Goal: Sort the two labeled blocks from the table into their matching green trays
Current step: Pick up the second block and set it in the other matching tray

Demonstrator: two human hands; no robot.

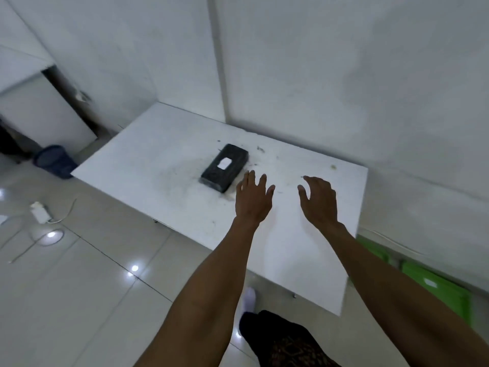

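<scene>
One black block [224, 168] with a white label on its top lies flat on the white table [164, 165]. My left hand [252, 198] hovers just right of the block's near end, fingers spread, holding nothing. My right hand [318, 201] is further right over the table, fingers apart and slightly curled, also holding nothing. Green trays [436, 284] sit on the floor beyond the table's right edge, partly hidden behind my right forearm; one carries a white label.
White walls stand close behind the table. A dark blue bin [54, 161] stands on the tiled floor at the left, with a white power adapter [39, 211] and cables near it. My leg and foot show below the table's near edge.
</scene>
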